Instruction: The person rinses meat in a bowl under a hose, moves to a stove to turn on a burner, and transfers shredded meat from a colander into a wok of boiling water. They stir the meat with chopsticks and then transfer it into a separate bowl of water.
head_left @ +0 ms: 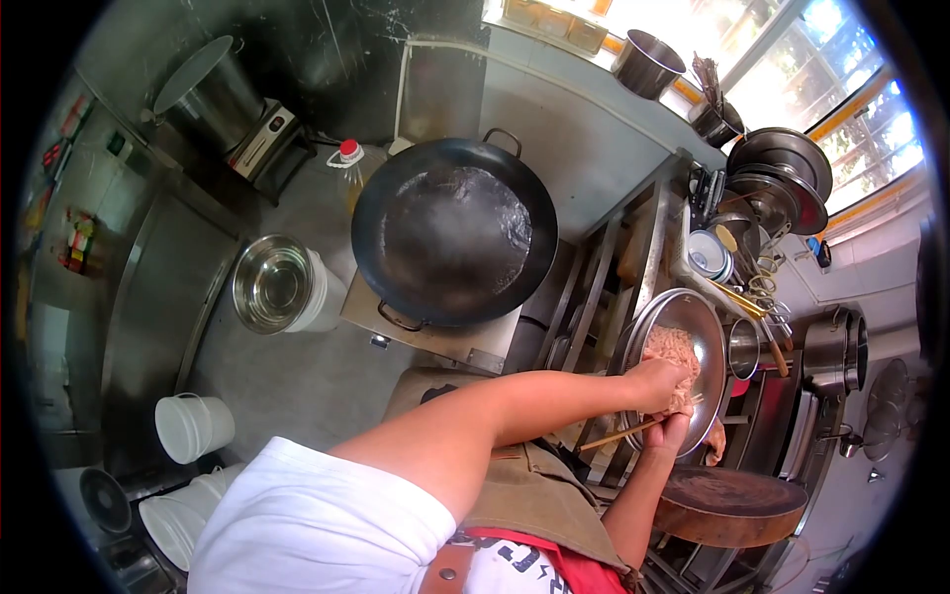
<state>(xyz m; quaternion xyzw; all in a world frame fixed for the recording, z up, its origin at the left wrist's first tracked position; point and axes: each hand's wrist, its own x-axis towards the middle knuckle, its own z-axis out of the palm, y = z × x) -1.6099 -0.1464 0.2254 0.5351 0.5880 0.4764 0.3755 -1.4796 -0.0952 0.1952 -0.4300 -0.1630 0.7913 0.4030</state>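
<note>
A steel bowl (709,368) on the right holds pale pink shredded meat (673,348). My left hand (655,385) reaches over from the left and is closed on some of the meat at the bowl's near side. Just below it, my right hand (669,433) is at the bowl's lower rim, fingers curled, with a thin wooden stick (616,437) running out of it to the left. Meat touches this hand too. My fingertips are partly hidden in the meat. A large black wok (455,238) with steaming liquid stands left of the bowl.
A round wooden chopping block (730,503) stands below the bowl. Left of the wok are an oil bottle (349,178), a steel basin (272,284) on a white bucket (322,295), and another white bucket (195,428). Pans (782,163) and dishes crowd the right.
</note>
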